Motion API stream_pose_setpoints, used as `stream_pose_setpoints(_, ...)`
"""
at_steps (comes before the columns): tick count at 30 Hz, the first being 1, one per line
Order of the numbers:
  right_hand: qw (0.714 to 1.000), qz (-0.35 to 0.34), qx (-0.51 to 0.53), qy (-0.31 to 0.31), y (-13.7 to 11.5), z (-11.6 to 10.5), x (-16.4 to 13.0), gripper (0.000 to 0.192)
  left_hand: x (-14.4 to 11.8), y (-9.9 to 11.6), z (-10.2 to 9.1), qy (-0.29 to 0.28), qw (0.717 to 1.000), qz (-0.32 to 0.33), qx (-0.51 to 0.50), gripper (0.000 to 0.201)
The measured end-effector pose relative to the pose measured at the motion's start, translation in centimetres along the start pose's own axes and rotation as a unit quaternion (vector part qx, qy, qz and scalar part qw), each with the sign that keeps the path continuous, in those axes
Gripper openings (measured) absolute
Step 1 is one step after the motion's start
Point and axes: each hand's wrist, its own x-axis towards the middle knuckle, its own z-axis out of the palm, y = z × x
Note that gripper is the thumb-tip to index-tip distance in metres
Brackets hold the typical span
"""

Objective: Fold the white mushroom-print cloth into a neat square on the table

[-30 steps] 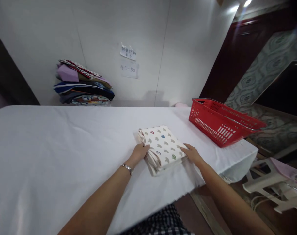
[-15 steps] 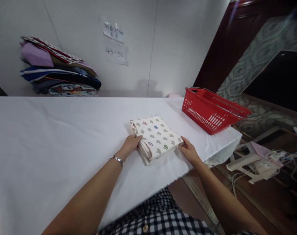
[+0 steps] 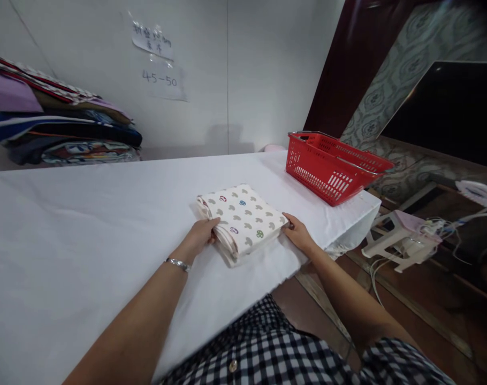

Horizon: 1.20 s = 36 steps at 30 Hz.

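Folded cloth (image 3: 242, 218) between both hands, red basket (image 3: 332, 166) near, seemingly empty

A cream folded cloth (image 3: 243, 218) printed with small mushroom shapes lies flat on the white table (image 3: 86, 214), near its front edge toward the right end.
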Motion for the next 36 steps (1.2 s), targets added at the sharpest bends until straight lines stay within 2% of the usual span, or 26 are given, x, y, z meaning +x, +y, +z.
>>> stream_pose_setpoints(5,1.000,0.005,0.016,-0.007,0.0,0.1,-0.2,0.061,0.0,-0.1,0.0,-0.003,1.000,-0.006,-0.004,0.025)
stream_pose_setpoints(12,1.000,0.003,-0.007,0.026,-0.1,0.8,0.4,0.054,0.2,-0.4,0.0,0.025,0.996,0.008,0.083,0.025)
stream_pose_setpoints(17,1.000,0.005,-0.004,0.003,-0.5,0.3,0.1,0.053,0.2,-0.5,0.0,0.032,0.994,0.016,0.100,0.024)
stream_pose_setpoints(20,0.999,-0.018,-0.035,-0.007,-0.7,-0.1,0.2,0.049,-0.1,-0.5,0.2,0.034,0.994,0.007,0.104,0.020)
stream_pose_setpoints(22,0.999,-0.027,-0.044,-0.005,-0.5,-0.3,1.0,0.046,-0.3,-0.6,0.6,0.039,0.995,0.000,0.089,0.019)
stream_pose_setpoints(26,0.998,0.011,-0.055,0.038,0.8,-0.6,4.0,0.053,-0.8,-1.1,2.2,0.036,0.998,-0.020,0.050,0.019)
stream_pose_setpoints(30,0.989,-0.003,-0.146,-0.036,2.1,-1.8,6.7,0.044,-1.5,-1.6,3.4,0.015,0.999,-0.027,0.014,0.030)
stream_pose_setpoints(31,0.984,0.002,-0.170,-0.048,2.0,-2.2,7.1,0.044,-1.6,-1.7,3.4,0.009,1.000,-0.029,0.004,0.032)
stream_pose_setpoints(33,0.978,0.001,-0.207,-0.031,0.8,-2.6,7.1,0.044,-1.6,-1.7,3.4,0.002,0.999,-0.037,-0.011,0.034)
stream_pose_setpoints(35,0.976,-0.040,-0.214,0.017,-1.7,-2.0,6.1,0.045,-1.7,-1.7,3.3,0.003,0.999,-0.041,-0.020,0.034)
stream_pose_setpoints(36,0.979,-0.072,-0.191,0.019,-3.4,-1.2,5.2,0.045,-1.7,-1.7,3.3,0.006,0.999,-0.042,-0.024,0.035)
